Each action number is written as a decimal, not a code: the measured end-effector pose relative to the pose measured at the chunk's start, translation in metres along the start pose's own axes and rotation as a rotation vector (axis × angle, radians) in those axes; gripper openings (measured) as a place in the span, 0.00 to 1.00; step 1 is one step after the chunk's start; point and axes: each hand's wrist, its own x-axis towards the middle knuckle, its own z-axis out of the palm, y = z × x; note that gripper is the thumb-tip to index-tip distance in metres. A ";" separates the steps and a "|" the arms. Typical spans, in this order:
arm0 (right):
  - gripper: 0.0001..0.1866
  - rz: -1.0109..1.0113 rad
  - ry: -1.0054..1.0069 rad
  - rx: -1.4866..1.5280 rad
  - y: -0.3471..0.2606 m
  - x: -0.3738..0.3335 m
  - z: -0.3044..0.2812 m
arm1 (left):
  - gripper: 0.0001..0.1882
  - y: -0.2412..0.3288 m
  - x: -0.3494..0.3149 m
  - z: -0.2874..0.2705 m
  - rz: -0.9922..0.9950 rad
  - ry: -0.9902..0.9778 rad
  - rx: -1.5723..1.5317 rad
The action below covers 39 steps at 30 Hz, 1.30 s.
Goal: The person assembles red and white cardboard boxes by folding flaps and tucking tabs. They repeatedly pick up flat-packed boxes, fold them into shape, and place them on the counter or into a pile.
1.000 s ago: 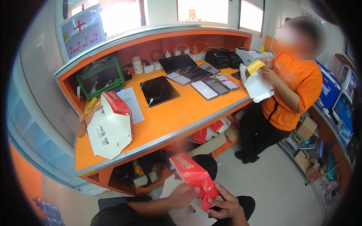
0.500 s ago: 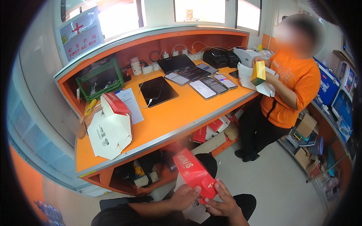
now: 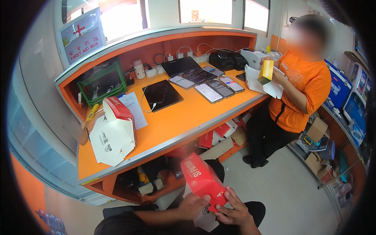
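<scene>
A red cardboard box (image 3: 201, 176) with white lettering is held over my lap, between both hands. My left hand (image 3: 194, 205) grips its near left side, thumb pressed on the red face. On the right, my right hand (image 3: 235, 209) pinches the box's folded end, where a small white mark shows. A white flap (image 3: 206, 222) hangs below, partly behind my fingers. On the desk's left end lies a stack of unfolded red and white cartons (image 3: 111, 137), apart from my hands.
The orange desk (image 3: 172, 129) bears a black tablet (image 3: 162, 96), several phones (image 3: 207, 93), a laptop (image 3: 180, 66) and a green basket (image 3: 103, 84). Red boxes (image 3: 205, 140) fill the shelf beneath. At right a person in an orange shirt (image 3: 309, 82) holds a yellow box (image 3: 266, 71) and white card.
The red box has tilted slightly, so more of its lettered face shows. Both hands keep their hold. The other person's yellow box has turned and shifted a little left.
</scene>
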 end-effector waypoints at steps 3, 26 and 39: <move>0.22 0.004 0.033 -0.034 0.001 0.001 0.004 | 0.22 -0.004 0.001 0.004 0.003 0.031 -0.026; 0.20 0.267 0.476 0.094 0.007 -0.015 0.027 | 0.12 0.051 0.019 -0.028 0.177 -0.281 1.068; 0.40 0.925 0.665 1.750 0.076 -0.074 0.020 | 0.04 0.031 0.014 -0.105 0.184 -0.901 1.406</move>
